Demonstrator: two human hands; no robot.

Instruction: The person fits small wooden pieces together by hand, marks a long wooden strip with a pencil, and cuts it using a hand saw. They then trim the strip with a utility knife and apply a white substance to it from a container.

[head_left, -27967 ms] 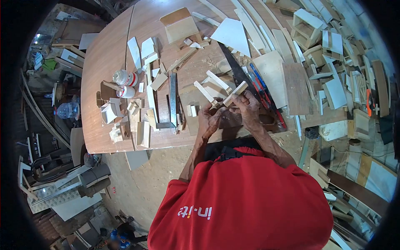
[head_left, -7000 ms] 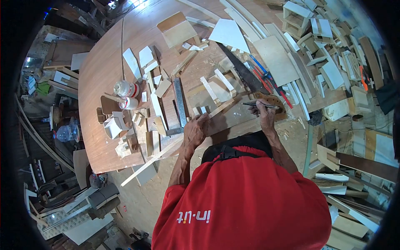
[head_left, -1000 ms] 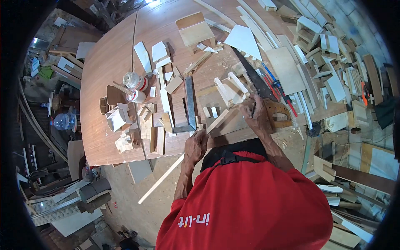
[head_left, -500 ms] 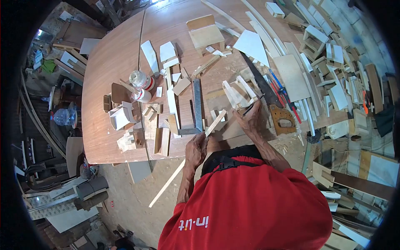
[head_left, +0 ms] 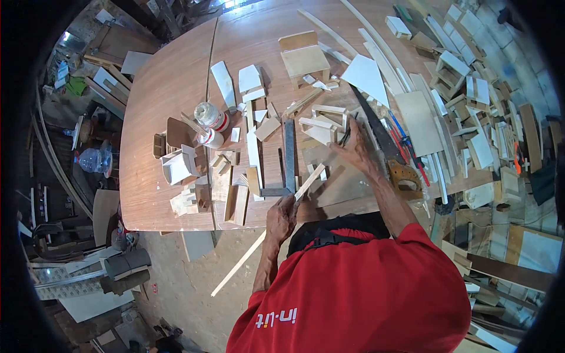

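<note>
My left hand (head_left: 281, 217) is closed round a long thin wooden strip (head_left: 250, 263) at the table's front edge; the strip's upper end points up and right over the table. My right hand (head_left: 358, 150) is at a small wooden frame (head_left: 319, 130) on the table, thumb and fingers at its right side. A thin dark tool, like a pencil, (head_left: 345, 137) shows between the fingers of that hand. A metal square (head_left: 289, 156) lies just above my left hand.
Two glue containers (head_left: 210, 116) stand on the left of the table (head_left: 156, 76). Small wooden assemblies (head_left: 178, 165) and offcuts lie around them. A handsaw (head_left: 405, 176), red and blue clamps (head_left: 406, 141) and long strips lie at the right. A chair-like piece (head_left: 305, 59) stands further back.
My right hand has moved forward with the small frame, which is now turned and lies further back. My left hand still grips the strip. The whole view has shifted slightly.
</note>
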